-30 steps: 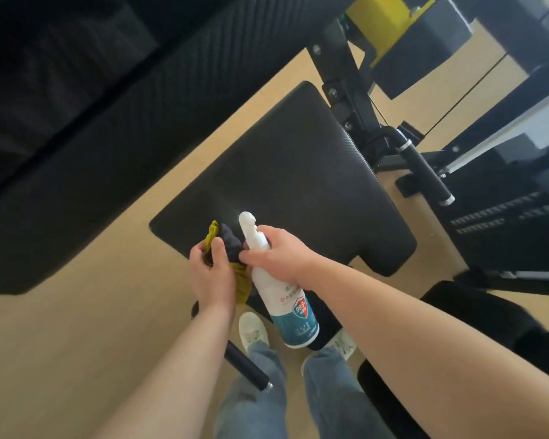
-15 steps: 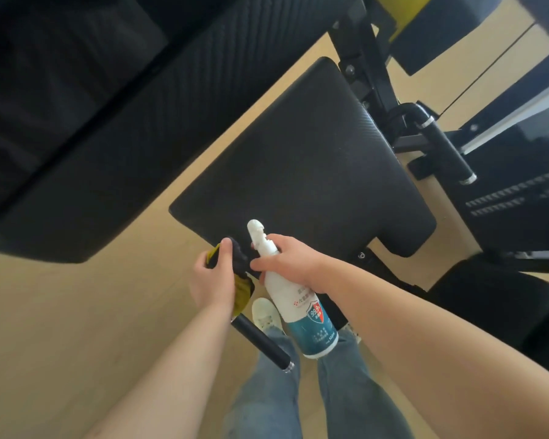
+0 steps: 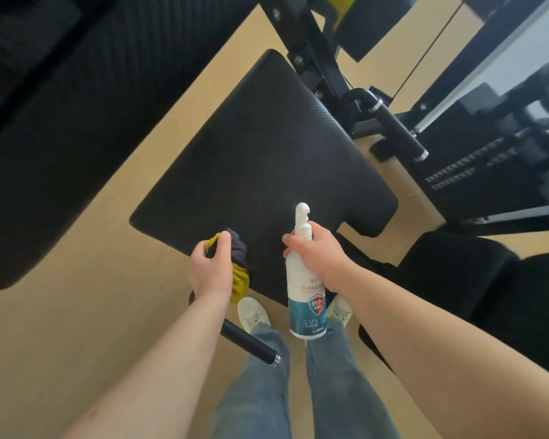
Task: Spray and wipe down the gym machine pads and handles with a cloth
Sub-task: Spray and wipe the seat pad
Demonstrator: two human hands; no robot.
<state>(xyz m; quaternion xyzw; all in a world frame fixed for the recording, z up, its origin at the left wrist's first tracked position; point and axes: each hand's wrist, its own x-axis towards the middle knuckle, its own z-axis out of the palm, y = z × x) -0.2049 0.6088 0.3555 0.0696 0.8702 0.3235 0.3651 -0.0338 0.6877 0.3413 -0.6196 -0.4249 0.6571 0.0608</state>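
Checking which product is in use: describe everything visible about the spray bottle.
The spray bottle is a slim white plastic cylinder with a teal lower label bearing a red-and-blue shield marked 99.9, topped by a white nozzle. It is held roughly upright in the air, at the near edge of the black seat pad. Only the right hand touches it, fingers curled round its upper body below the nozzle.
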